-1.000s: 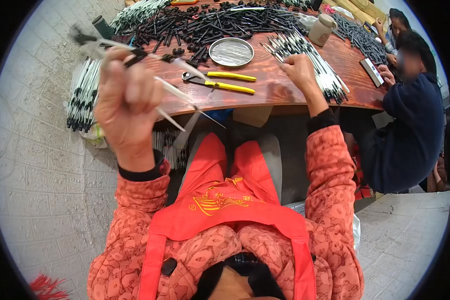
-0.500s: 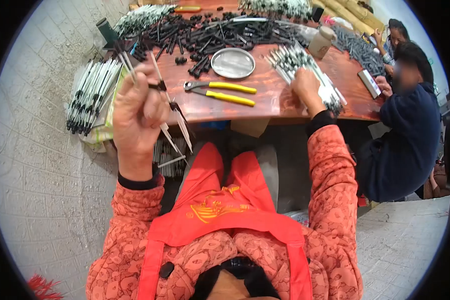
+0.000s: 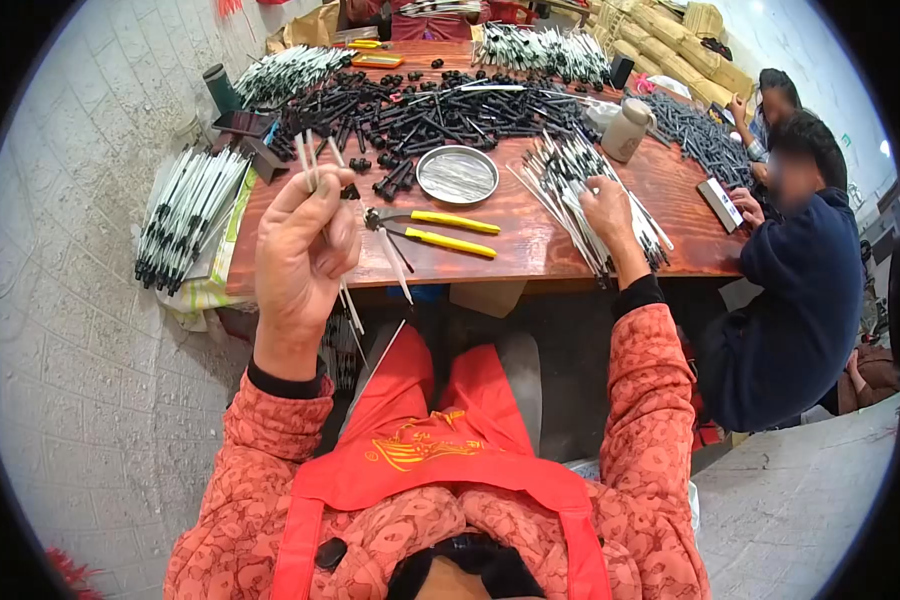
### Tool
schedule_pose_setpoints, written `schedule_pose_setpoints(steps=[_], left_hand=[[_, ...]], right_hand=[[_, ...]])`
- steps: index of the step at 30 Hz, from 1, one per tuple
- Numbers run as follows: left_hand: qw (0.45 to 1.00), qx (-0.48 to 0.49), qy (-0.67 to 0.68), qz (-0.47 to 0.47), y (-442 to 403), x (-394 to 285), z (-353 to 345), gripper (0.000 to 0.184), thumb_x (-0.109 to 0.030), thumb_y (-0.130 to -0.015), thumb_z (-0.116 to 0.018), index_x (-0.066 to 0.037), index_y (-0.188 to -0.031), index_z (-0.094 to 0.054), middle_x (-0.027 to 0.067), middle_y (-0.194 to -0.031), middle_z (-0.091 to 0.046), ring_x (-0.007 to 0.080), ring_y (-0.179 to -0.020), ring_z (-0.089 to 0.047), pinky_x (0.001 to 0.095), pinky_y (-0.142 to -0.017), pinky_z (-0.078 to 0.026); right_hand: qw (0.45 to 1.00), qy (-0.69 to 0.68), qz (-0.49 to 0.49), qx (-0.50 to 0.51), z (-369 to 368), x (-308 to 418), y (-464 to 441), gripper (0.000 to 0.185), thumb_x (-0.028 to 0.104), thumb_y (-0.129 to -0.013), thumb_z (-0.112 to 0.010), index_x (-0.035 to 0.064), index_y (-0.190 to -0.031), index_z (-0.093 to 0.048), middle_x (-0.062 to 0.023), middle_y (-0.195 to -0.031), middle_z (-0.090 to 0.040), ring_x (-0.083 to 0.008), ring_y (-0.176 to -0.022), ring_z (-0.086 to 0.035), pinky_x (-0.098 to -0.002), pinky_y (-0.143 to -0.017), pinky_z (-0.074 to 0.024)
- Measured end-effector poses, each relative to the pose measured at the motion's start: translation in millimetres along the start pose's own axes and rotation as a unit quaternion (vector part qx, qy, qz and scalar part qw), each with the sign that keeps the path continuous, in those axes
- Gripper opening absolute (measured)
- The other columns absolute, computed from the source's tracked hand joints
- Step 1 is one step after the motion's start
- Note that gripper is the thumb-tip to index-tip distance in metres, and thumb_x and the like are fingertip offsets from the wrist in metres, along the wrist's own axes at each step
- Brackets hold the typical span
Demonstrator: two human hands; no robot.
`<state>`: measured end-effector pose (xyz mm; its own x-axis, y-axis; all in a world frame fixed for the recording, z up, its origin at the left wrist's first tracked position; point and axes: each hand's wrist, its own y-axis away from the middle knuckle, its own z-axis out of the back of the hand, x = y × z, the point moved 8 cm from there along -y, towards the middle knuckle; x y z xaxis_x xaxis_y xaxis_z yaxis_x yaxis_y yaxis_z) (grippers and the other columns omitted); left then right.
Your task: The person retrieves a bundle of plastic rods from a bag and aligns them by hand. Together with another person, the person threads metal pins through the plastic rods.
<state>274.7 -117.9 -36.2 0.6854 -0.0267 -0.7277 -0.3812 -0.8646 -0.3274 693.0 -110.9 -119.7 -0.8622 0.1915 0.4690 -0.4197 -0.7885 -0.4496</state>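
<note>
My left hand (image 3: 310, 235) is raised over the table's left front, its fingers closed around several thin white rods with black fittings. Their tips stick up above the fingers and the other ends hang below. At the right, my right hand (image 3: 610, 212) has its fingers curled on a loose pile of white rods with black fittings (image 3: 566, 185); its fingertips are partly hidden. Between the hands lie pincers with yellow handles (image 3: 450, 232). Behind them sits a round metal dish (image 3: 457, 176) with thin pieces inside.
Black plastic parts (image 3: 420, 110) cover the table's middle. More rod bundles (image 3: 190, 215) lie at the left edge, and others at the back. A beige flask (image 3: 626, 130) stands beside grey parts (image 3: 695, 135). A person in dark blue (image 3: 805, 270) sits at right, a hand by a white box.
My view has tilted up, showing more of the table's far side. The rods in my left hand have shifted and blur less. The pile under my right hand is spread wider.
</note>
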Motion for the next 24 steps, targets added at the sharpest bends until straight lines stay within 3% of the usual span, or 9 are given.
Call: schedule_pose_setpoints(steps=[1,2,3,5,8,11,15,20,24], left_hand=[[1.000,-0.012,-0.013,0.003,-0.4,2.1,-0.6,0.019,-0.018,-0.098,-0.056,-0.002,-0.105,-0.063,0.0002,-0.059,-0.051,0.0040,-0.043,-0.032,0.0200,-0.039,-0.023],[1.000,-0.011,-0.012,0.003,-0.6,3.7,-1.2,0.018,-0.018,-0.097,-0.057,-0.002,-0.104,-0.063,0.0007,-0.061,-0.052,0.0040,-0.043,-0.033,0.0199,-0.039,-0.023],[1.000,-0.019,-0.019,0.000,-1.1,4.0,0.1,0.018,-0.018,-0.097,-0.058,-0.002,-0.104,-0.063,0.0007,-0.061,-0.053,0.0041,-0.043,-0.033,0.0200,-0.039,-0.023],[0.999,-0.030,-0.035,-0.007,-4.2,4.6,-0.3,0.018,-0.017,-0.096,-0.058,-0.001,-0.103,-0.063,0.0008,-0.062,-0.053,0.0043,-0.043,-0.033,0.0200,-0.039,-0.023],[0.998,-0.039,-0.041,-0.002,-9.7,10.5,-1.0,0.018,-0.017,-0.095,-0.060,-0.001,-0.102,-0.064,0.0017,-0.064,-0.055,0.0044,-0.043,-0.034,0.0191,-0.039,-0.024],[0.998,-0.039,-0.047,0.007,-14.5,17.6,-5.0,0.017,-0.016,-0.095,-0.060,-0.001,-0.102,-0.064,0.0033,-0.065,-0.059,0.0046,-0.043,-0.037,0.0185,-0.039,-0.026],[0.998,-0.036,-0.052,0.009,-23.4,23.5,-12.6,0.017,-0.015,-0.095,-0.060,-0.001,-0.102,-0.065,0.0058,-0.068,-0.064,0.0047,-0.043,-0.042,0.0186,-0.039,-0.027],[0.998,-0.004,-0.068,0.012,-32.1,30.7,-27.1,0.015,-0.015,-0.095,-0.058,-0.003,-0.101,-0.066,0.0123,-0.078,-0.071,0.0116,-0.055,-0.063,0.0206,-0.048,-0.049],[0.999,0.013,-0.042,0.031,-23.4,43.8,-50.4,0.014,-0.014,-0.095,-0.059,-0.002,-0.101,-0.063,0.0150,-0.087,-0.070,0.0215,-0.069,-0.070,0.0281,-0.053,-0.055]], right_hand=[[0.999,-0.038,0.003,-0.005,2.1,-0.7,1.7,0.026,0.027,-0.082,-0.063,0.0035,-0.091,-0.070,-0.0214,-0.081,-0.068,-0.0387,-0.078,-0.065,-0.0475,-0.070,-0.0485],[0.998,-0.060,0.008,0.010,5.6,-2.8,-0.9,0.030,0.031,-0.085,-0.065,0.0023,-0.087,-0.071,-0.0166,-0.069,-0.067,-0.0291,-0.063,-0.064,-0.0414,-0.059,-0.0459],[0.996,-0.090,0.017,-0.012,26.7,15.7,7.2,0.025,0.026,-0.084,-0.067,0.0018,-0.086,-0.070,-0.0103,-0.057,-0.058,-0.0138,-0.052,-0.054,-0.0328,-0.052,-0.0405],[0.983,-0.181,0.035,-0.005,32.8,4.1,4.2,0.019,0.019,-0.085,-0.069,0.0010,-0.088,-0.071,-0.0009,-0.056,-0.054,-0.0034,-0.055,-0.045,-0.0257,-0.051,-0.0365],[0.939,-0.343,0.025,0.014,59.3,23.7,18.7,0.018,0.016,-0.087,-0.069,-0.0009,-0.091,-0.072,0.0056,-0.065,-0.056,-0.0010,-0.061,-0.044,-0.0219,-0.052,-0.0347],[0.933,-0.359,0.011,0.013,96.7,46.1,31.0,0.019,0.015,-0.088,-0.069,-0.0029,-0.095,-0.072,0.0079,-0.075,-0.058,-0.0005,-0.066,-0.045,-0.0193,-0.055,-0.0346],[0.928,-0.366,0.062,-0.025,148.5,79.6,47.0,0.020,0.015,-0.091,-0.066,-0.0026,-0.098,-0.071,0.0033,-0.076,-0.064,-0.0013,-0.065,-0.047,-0.0187,-0.058,-0.0365],[0.944,-0.310,0.107,0.043,184.5,125.8,74.4,0.019,0.015,-0.092,-0.065,-0.0024,-0.085,-0.067,0.0006,-0.072,-0.064,-0.0025,-0.062,-0.047,-0.0200,-0.056,-0.0369],[0.904,-0.388,0.130,0.121,148.4,159.1,104.3,0.014,0.012,-0.088,-0.067,-0.0017,-0.084,-0.067,0.0029,-0.065,-0.057,-0.0033,-0.060,-0.047,-0.0211,-0.054,-0.0363]])
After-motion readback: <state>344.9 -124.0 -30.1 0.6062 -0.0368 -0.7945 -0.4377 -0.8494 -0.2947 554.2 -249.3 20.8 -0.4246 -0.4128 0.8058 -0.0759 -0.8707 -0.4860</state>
